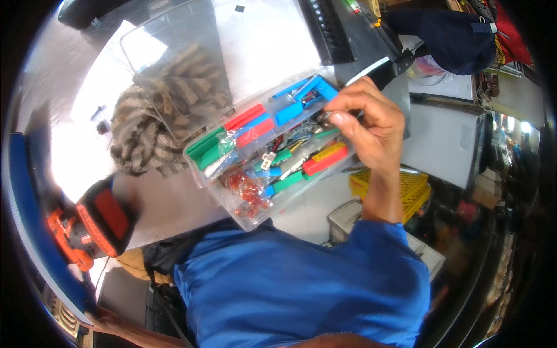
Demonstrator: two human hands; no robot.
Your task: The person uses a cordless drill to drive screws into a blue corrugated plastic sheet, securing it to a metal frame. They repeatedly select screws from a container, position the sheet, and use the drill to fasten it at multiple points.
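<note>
A clear plastic compartment box (272, 152) lies on the white desk (261, 40), its long axis running from lower left to upper right, its open lid (174, 64) tilted up to the left of the grip. The right hand (371, 124) reaches over the box's right end, its grip pinched on a small metal connector (326, 118). Red, green and blue pieces (255, 130) lie left of it. The left hand is out of sight.

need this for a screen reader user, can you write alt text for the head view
A right hand pinches a small metal piece over an open clear plastic organiser box filled with red, green, blue and yellow connectors. The box's clear lid stands open above a striped cloth, and a red and black power tool lies at the left.
</note>
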